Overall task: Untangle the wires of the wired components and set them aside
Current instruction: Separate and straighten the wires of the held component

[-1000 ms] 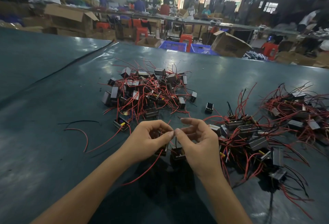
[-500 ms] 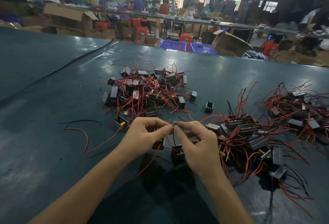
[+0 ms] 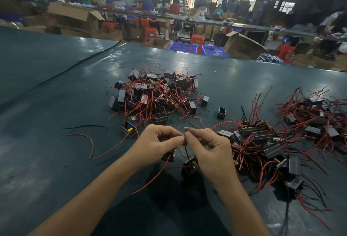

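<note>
My left hand (image 3: 155, 145) and my right hand (image 3: 208, 151) meet fingertip to fingertip above the green table, each pinching thin wires. A small black component (image 3: 169, 156) with a red wire hangs under my left hand. Another black component (image 3: 190, 166) hangs on a black wire under my right hand. A pile of similar components (image 3: 157, 95) with red and black wires lies just beyond my hands. A second tangled pile (image 3: 262, 142) lies to the right of my right hand.
A third tangle (image 3: 317, 115) sits at the far right. One lone component (image 3: 221, 112) stands between the piles. Loose red wire (image 3: 90, 142) and black wire (image 3: 84, 127) lie at the left. Cardboard boxes (image 3: 242, 46) and blue crates (image 3: 184, 47) stand past the table's far edge (image 3: 244, 61).
Both hands have risen slightly and moved a little away from me, still pinching the wires together. The two hanging components lifted with them.
</note>
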{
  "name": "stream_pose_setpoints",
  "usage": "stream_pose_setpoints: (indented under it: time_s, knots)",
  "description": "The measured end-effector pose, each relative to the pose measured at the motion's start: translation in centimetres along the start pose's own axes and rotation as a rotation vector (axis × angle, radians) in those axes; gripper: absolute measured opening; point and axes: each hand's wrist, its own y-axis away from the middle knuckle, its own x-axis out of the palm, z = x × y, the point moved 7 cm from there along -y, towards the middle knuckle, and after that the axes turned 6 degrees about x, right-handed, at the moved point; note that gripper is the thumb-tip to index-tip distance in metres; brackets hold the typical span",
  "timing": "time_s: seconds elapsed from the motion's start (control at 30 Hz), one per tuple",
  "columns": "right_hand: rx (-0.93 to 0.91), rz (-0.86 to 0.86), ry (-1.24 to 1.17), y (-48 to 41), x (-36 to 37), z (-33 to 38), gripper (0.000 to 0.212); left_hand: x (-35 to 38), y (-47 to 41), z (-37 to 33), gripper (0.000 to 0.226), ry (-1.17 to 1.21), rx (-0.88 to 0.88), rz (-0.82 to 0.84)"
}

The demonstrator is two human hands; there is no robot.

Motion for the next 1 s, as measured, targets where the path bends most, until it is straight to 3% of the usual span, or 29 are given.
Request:
stream_pose_setpoints:
  time_s: [0.2,0.33,0.53,0.73,1.0]
  knots:
    - [0.335,0.016,-0.294,-0.1,-0.3,-1.9,0.009,0.1,0.1,0.1,0.017,-0.068,0.015,-0.032]
    - [0.477,0.047,-0.357,0.1,-0.1,-2.8,0.012,0.1,0.1,0.0,0.011,-0.033,0.011,-0.017]
    - [0.301,0.075,-0.137,0.0,0.3,-2.1,0.021,-0.2,0.1,0.0,0.022,0.087,-0.011,-0.078]
    - [0.090,0.034,0.129,0.1,0.7,-1.4,0.023,-0.8,0.3,1.1,0.019,0.097,-0.110,-0.169]
    - [-0.144,-0.020,0.178,0.4,0.4,0.2,0.014,-0.8,0.2,0.7,0.018,0.070,-0.138,-0.112]
